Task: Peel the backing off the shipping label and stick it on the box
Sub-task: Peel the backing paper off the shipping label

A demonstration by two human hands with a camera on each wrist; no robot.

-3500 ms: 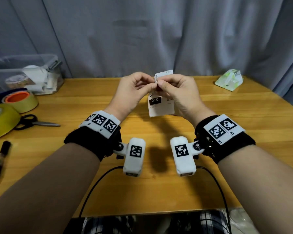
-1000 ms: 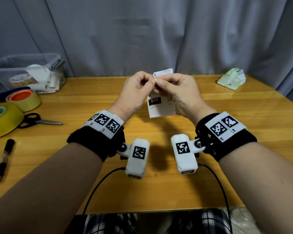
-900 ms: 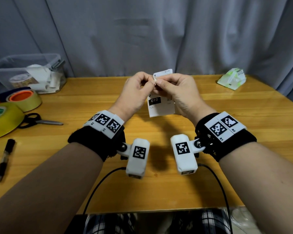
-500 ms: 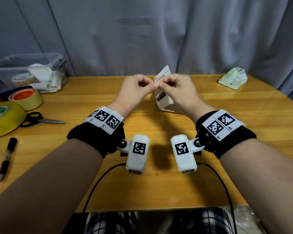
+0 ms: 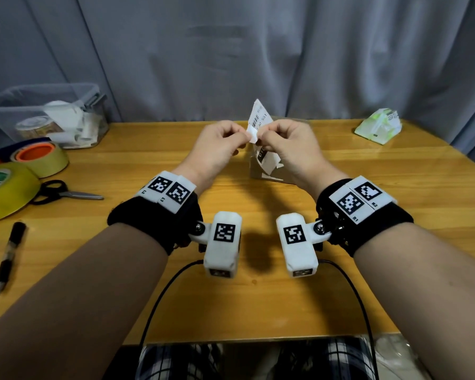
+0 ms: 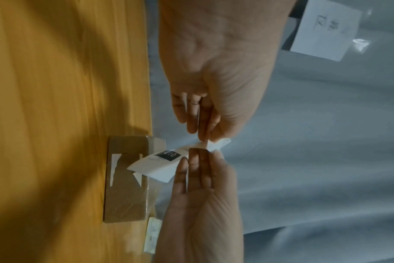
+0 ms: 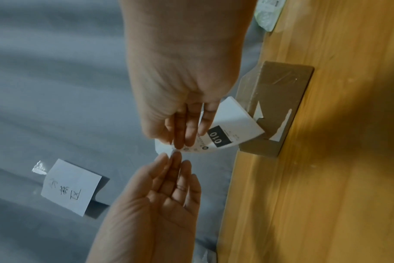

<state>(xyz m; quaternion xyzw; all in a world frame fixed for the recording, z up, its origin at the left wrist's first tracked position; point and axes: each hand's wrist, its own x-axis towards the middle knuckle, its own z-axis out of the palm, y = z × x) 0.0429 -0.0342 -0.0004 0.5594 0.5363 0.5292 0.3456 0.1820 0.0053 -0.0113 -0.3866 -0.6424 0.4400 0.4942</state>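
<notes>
A white shipping label with a black "010" block hangs above the middle of the table. My right hand pinches its upper part between thumb and fingers. Beside it, my left hand pinches a small lifted corner of the same label; I cannot tell which layer. The fingertips of the two hands nearly touch. Below and behind them a brown cardboard box lies on the table, with torn white paper scraps on its face. Nothing touches the box.
A clear plastic bin stands at the back left, with two tape rolls, scissors and a pen in front of it. A green-white packet lies at the back right. A paper note hangs on the curtain.
The label has turned from facing me to tilted nearly edge-on. A corner now stands lifted between the two hands, and both hands have risen slightly.
</notes>
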